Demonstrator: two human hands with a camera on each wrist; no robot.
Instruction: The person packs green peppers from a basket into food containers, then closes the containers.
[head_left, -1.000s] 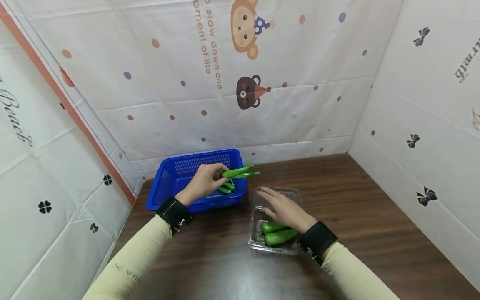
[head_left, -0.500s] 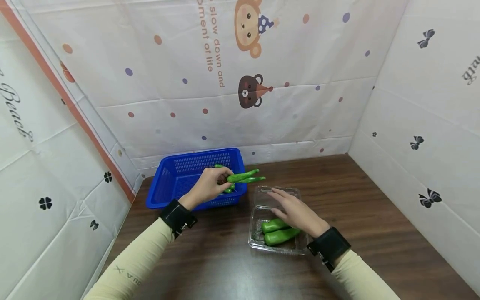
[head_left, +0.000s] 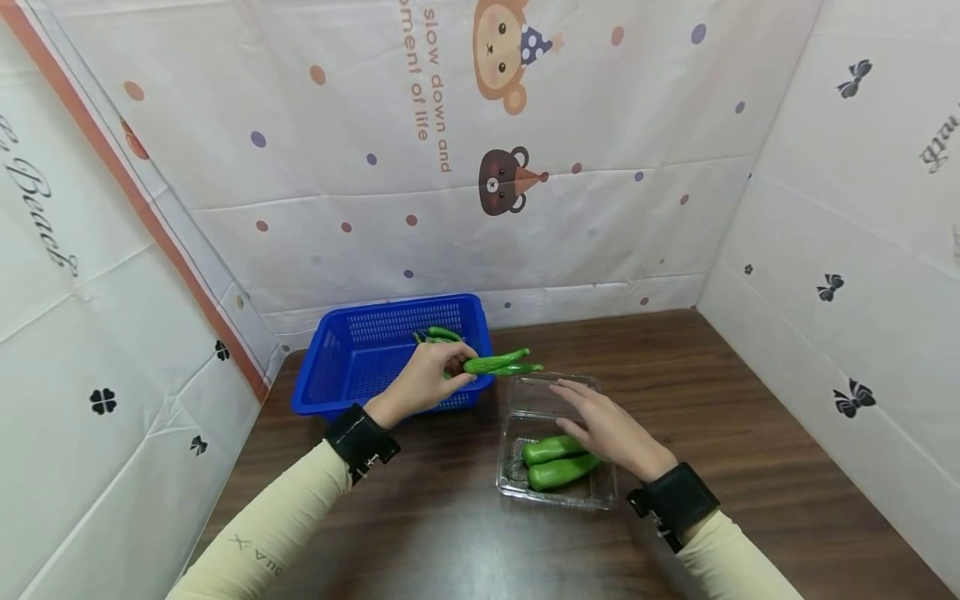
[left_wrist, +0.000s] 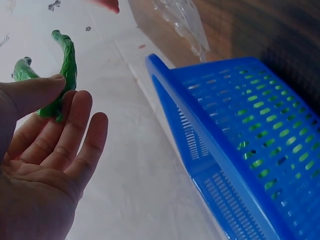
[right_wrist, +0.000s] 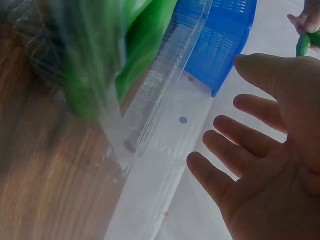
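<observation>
Left hand lifts two long green peppers past the basket rim; right hand hovers flat over the clear box.

The left hand [head_left: 426, 382] pinches two slim, curved green chilli peppers [head_left: 498, 362] between thumb and fingers, holding them in the air just above the right edge of the blue perforated plastic basket [head_left: 352, 367], their tips pointing toward the clear plastic clamshell box [head_left: 525, 483]. At least one more slim green pepper [head_left: 442, 334] lies in the basket by its far rim. The right hand [head_left: 611, 429] is spread with straight, relaxed fingers above the box and grips nothing. Two thick, smooth green peppers [head_left: 555, 462] lie side by side inside the box, which rests on the dark brown wooden table [head_left: 750, 433].
</observation>
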